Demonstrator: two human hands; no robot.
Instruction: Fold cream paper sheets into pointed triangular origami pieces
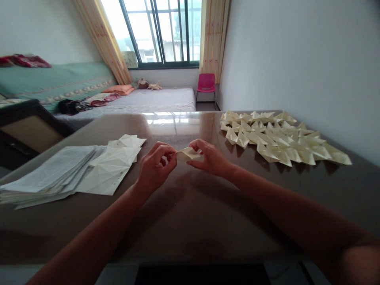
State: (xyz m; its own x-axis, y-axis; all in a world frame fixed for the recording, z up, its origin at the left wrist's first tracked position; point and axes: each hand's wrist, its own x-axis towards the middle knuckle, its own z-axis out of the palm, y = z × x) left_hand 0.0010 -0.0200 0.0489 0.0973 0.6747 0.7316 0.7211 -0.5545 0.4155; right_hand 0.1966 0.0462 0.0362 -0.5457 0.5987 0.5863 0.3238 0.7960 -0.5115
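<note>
A small piece of folded cream paper (187, 153) is held between my two hands, just above the brown glossy table (178, 213). My left hand (157, 164) pinches its left end between thumb and fingers. At its right end, the fingers of my right hand (209, 157) curl over the top edge while the thumb sits below. The exact folds are too small to make out. Left of my left hand lie creased, unfolded cream sheets (114, 164), partly overlapping one another.
A stack of printed papers (56, 168) lies at the table's left. Rows of folded paper pieces (276, 136) cover the far right, near the wall. Beyond the table are a bed (166, 97), a pink chair (206, 83) and a window. A dark chair (32, 130) stands at the left edge.
</note>
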